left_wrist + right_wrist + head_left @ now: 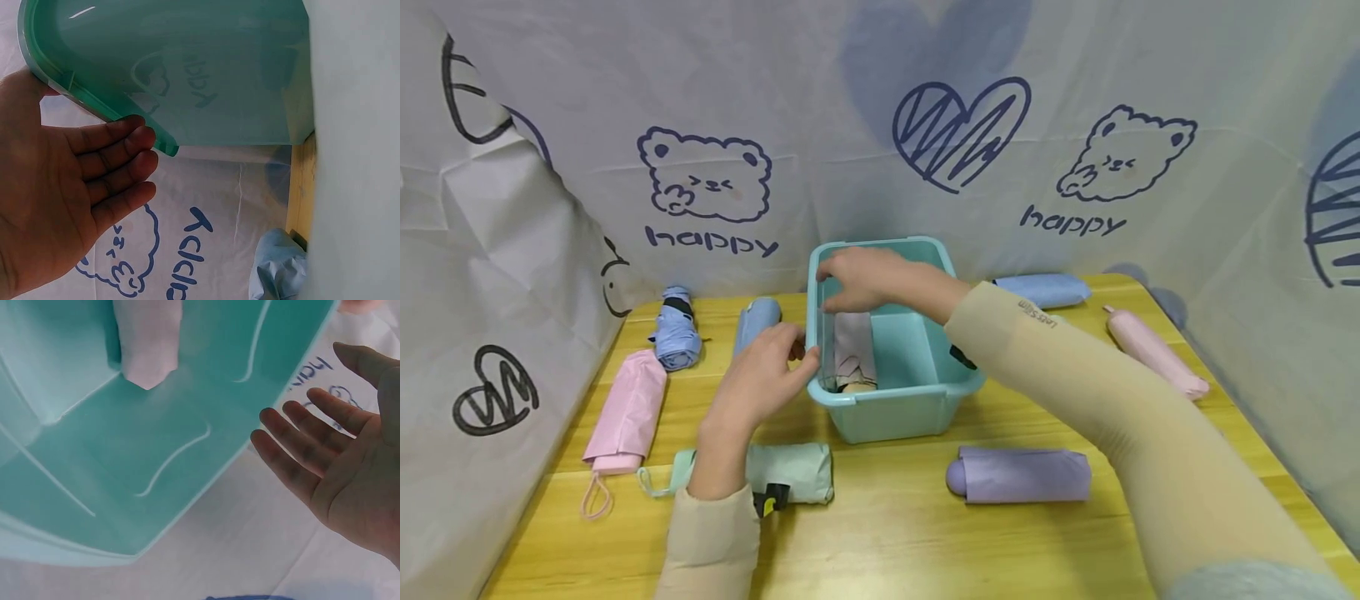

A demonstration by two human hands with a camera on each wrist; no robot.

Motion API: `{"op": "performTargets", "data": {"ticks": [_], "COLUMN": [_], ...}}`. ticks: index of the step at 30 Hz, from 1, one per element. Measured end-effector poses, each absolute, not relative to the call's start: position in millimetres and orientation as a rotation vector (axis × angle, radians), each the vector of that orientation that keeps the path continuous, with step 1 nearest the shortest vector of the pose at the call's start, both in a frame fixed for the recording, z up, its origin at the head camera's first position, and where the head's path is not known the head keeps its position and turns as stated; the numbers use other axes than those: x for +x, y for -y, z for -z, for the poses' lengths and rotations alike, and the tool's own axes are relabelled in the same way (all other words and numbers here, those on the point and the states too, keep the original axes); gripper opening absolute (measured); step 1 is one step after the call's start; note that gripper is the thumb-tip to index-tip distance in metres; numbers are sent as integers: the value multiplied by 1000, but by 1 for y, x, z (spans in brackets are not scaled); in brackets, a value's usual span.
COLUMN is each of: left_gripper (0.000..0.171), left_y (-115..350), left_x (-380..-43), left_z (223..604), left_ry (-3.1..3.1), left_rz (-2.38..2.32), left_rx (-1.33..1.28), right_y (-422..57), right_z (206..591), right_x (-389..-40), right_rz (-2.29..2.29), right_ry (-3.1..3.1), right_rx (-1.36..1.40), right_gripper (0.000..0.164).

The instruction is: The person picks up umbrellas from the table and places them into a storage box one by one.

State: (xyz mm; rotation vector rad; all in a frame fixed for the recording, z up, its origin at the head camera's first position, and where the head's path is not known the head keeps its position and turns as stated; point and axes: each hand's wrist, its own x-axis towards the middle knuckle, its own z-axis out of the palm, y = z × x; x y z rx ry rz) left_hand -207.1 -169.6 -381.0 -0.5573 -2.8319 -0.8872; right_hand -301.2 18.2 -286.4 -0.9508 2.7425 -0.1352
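Observation:
A turquoise plastic bin (891, 414) stands on the table. Inside it, along the left wall, lies a folded pale pinkish-grey umbrella (854, 346), also visible in the right wrist view. My left hand (767, 371) is at the bin's left rim, its thumb and fingertips against the edge, fingers loosely bent as the left wrist view shows. Above the umbrella's far end reaches my right hand (868, 279), fingers spread and holding nothing; the right wrist view shows its palm (356, 481) bare beside the bin's rim.
Folded umbrellas lie around the bin: blue ones (677, 333) (758, 321) and pink (628, 408) at left, green (793, 472) under the left forearm, purple (1026, 475) in front, blue (1043, 289) and pink (1157, 354) at right. A printed cloth (850, 200) hangs behind the table.

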Motion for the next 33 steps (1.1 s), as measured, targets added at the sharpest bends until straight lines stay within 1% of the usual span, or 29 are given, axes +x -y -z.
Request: {"op": "performTargets", "data": {"ticks": [5, 12, 14, 24, 30, 33], "left_gripper": [31, 32, 31, 31, 32, 31], "left_y": [169, 169, 169, 169, 170, 169], "left_x": [-207, -207, -207, -207, -207, -207], "left_z": [381, 380, 380, 382, 382, 383], "left_ry": [2832, 2840, 2836, 2818, 2816, 2808], "left_rz": [882, 884, 882, 874, 867, 865], "left_rx": [-562, -548, -546, -552, -564, -577], "right_y": [-34, -64, -73, -118, -146, -160], "right_z": [278, 276, 278, 295, 313, 324], "right_x": [-288, -275, -272, -266, -267, -264], "right_rz": [194, 270, 293, 394, 592, 710], "right_ry": [-2819, -2914, -2954, -3189, -3324, -3355], "right_rx": [-978, -1081, -1116, -1168, -1123, -1055], "right_gripper": [55, 63, 63, 63, 63, 62]}}
